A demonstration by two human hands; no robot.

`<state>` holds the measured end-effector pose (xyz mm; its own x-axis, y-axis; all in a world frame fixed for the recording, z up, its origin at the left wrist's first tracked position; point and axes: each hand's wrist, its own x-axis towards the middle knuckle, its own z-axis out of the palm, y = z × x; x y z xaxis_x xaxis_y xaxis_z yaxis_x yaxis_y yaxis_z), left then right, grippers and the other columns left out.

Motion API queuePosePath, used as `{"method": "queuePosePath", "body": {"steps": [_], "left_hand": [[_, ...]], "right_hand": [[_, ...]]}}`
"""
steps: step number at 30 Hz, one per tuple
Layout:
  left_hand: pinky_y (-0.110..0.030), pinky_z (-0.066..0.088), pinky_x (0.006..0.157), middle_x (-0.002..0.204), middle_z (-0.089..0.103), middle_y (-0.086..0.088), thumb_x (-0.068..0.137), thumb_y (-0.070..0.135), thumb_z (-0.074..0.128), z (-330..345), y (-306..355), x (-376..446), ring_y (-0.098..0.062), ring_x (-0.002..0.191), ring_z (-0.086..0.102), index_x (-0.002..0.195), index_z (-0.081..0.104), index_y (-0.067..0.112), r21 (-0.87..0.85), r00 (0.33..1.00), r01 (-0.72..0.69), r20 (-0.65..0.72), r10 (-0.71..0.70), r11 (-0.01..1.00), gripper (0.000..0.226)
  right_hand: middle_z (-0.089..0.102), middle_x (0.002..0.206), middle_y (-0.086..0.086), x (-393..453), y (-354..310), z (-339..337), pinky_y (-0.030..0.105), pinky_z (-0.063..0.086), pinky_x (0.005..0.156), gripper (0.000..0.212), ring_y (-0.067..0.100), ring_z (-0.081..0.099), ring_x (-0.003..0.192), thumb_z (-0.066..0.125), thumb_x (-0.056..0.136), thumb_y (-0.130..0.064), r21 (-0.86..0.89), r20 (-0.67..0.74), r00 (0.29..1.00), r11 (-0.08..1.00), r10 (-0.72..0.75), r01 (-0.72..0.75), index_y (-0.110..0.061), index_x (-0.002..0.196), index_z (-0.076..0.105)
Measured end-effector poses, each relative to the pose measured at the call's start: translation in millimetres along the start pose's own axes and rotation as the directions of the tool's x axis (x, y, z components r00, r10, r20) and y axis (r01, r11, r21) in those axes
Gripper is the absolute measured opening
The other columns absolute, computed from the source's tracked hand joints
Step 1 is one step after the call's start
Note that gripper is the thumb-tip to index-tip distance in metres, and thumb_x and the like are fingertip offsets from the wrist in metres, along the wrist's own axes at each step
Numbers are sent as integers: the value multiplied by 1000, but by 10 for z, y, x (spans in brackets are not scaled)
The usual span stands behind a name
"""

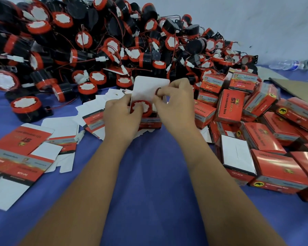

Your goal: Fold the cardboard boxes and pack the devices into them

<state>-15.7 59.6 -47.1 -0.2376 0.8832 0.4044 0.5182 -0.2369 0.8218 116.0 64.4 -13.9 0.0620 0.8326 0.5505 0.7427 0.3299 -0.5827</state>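
A small red cardboard box (150, 123) stands on the blue table with its white lid flap (148, 87) raised. Inside it sits a black device with a red-rimmed white face (141, 107). My left hand (120, 115) grips the box's left side, thumb at the device's rim. My right hand (174, 103) pinches the box's right edge by the flap, with a dark ring on one finger. A big pile of the same devices (100, 45) lies behind.
Flat unfolded box blanks (20, 153) lie at the left on the blue tablecloth (149, 174). Several closed red boxes (267, 139) are heaped at the right. A plastic water bottle (290, 64) and a brown cardboard sheet (299, 87) lie far right.
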Motion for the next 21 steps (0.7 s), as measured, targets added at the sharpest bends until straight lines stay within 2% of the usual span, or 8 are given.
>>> {"method": "queuePosePath", "body": {"steps": [2, 4, 8, 11, 14, 17, 19, 21], "left_hand": [[-41, 47, 84, 90, 63, -8, 87, 34, 51, 11, -9, -9, -36, 107, 52, 94, 65, 15, 54, 999, 15, -36, -13, 998, 25], [-33, 39, 90, 98, 55, -1, 91, 30, 56, 20, -14, -14, -28, 119, 42, 116, 63, 16, 92, 994, 56, -103, -47, 994, 29], [-29, 33, 87, 96, 52, 2, 93, 28, 57, 26, -41, -2, -27, 120, 39, 116, 60, 13, 110, 981, 93, -181, -72, 990, 27], [-29, 34, 87, 94, 48, 8, 94, 28, 56, 23, -38, 2, -26, 121, 40, 118, 60, 14, 106, 980, 87, -189, -66, 991, 28], [-38, 47, 91, 90, 52, 11, 92, 28, 58, 7, 4, 4, -28, 116, 50, 111, 63, 17, 41, 982, 66, -179, -57, 997, 22], [-42, 53, 88, 97, 63, 8, 88, 39, 62, 29, 95, -2, -22, 105, 59, 93, 56, 32, -128, 984, 83, -146, -102, 988, 10], [-39, 53, 90, 105, 64, 8, 85, 44, 68, 50, 147, -8, -18, 107, 60, 100, 52, 34, -199, 986, 109, -104, -132, 974, 25], [-41, 52, 93, 112, 64, 6, 83, 41, 74, 62, 149, 2, -18, 108, 61, 108, 52, 29, -228, 983, 146, -78, -167, 963, 35]], "right_hand": [[49, 128, 6, -51, 57, 38, 36, 40, 93, 15, 27, 42, 119, 72, 87, -27, -235, 55, 994, 966, -96, 106, -13, 87, 76], [43, 143, 10, -82, 53, 30, 39, 35, 98, 17, 32, 36, 130, 69, 88, -28, -316, 90, 986, 935, -137, 159, -13, 87, 76], [40, 147, 11, -114, -12, 47, 41, 33, 97, 22, 31, 35, 131, 61, 91, -30, -399, 59, 985, 901, -160, 170, -14, 87, 75], [46, 124, 8, -160, -101, 121, 37, 40, 76, 24, 28, 47, 105, 54, 93, -29, -442, 87, 994, 892, -58, 91, -13, 90, 71], [51, 88, 1, -163, -117, 164, 29, 32, 55, 22, 25, 51, 75, 47, 96, -26, -294, 218, 968, 954, 128, -60, -16, 79, 58], [62, 74, 0, -138, -88, 139, 32, 43, 54, 22, 23, 57, 70, 47, 94, -25, -176, 282, 947, 979, 153, -106, -17, 82, 64], [62, 70, 0, -141, -105, 122, 33, 45, 54, 21, 22, 56, 66, 48, 92, -24, -150, 290, 949, 986, 120, -79, -19, 79, 64], [57, 67, -3, -162, -100, 139, 30, 35, 51, 22, 17, 50, 61, 48, 91, -24, -146, 292, 953, 988, 87, -46, -21, 71, 58]]}}
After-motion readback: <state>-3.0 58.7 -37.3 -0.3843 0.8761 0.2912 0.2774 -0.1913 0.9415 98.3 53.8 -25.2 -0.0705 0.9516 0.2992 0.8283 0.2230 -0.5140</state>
